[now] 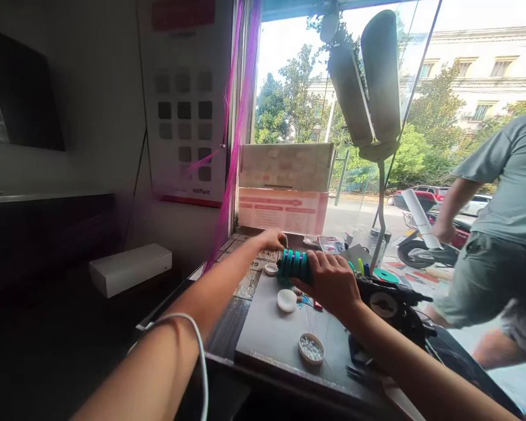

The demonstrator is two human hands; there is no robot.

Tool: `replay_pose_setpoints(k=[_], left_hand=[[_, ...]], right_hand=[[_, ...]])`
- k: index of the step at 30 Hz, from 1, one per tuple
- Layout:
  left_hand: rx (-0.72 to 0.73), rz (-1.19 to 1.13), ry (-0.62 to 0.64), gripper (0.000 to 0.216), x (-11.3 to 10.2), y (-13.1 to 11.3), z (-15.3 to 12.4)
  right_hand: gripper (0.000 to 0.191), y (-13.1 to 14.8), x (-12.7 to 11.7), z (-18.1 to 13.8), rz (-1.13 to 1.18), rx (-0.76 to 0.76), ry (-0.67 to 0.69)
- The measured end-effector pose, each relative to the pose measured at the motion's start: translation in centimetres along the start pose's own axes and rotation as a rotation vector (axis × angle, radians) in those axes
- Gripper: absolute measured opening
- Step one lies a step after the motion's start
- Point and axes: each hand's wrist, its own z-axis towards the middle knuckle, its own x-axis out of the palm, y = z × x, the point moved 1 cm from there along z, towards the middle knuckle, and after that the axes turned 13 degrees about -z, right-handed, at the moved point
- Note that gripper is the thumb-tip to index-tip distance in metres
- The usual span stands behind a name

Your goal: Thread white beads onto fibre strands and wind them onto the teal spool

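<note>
1. The right hand (331, 280) grips a teal ribbed spool (294, 266), fingers wrapped around it, above the grey mat (272, 333).
2. The left hand (272, 238), at the spool's 11 o'clock, is loosely curled; whether it holds anything cannot be told.
3. A white disc (286, 300) lies at the spool's 6 o'clock.

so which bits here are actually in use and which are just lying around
In use:
- teal ribbed spool stack, held in the right hand
- left hand, reaching past the stack toward the window sill

Lying about:
- small dish of beads
- white round lid
- grey mat
- white box
- black device with dial
</note>
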Motion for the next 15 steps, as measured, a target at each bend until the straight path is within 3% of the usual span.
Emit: replay_pose_setpoints(k=[3,6,13,15], left_hand=[[-0.004,0.082,0.016,0.025,-0.9,-3.2,0.7],[0.005,0.088,0.007,0.029,-0.9,-4.5,-0.4],[0.082,-0.168,-0.059,0.003,-0.2,-3.3,-4.5],[0.118,-0.263,-0.093,0.005,0.5,-2.7,-5.4]], right_hand=[[0.06,0.0,0.0,-0.1,-0.007,0.002,0.0],[0.06,0.0,-0.2,-0.2,-0.011,0.007,-0.009],[0.062,-0.1,-0.2,-0.2,0.006,0.007,-0.035],[0.062,-0.1,-0.2,-0.2,0.001,0.01,-0.036]])
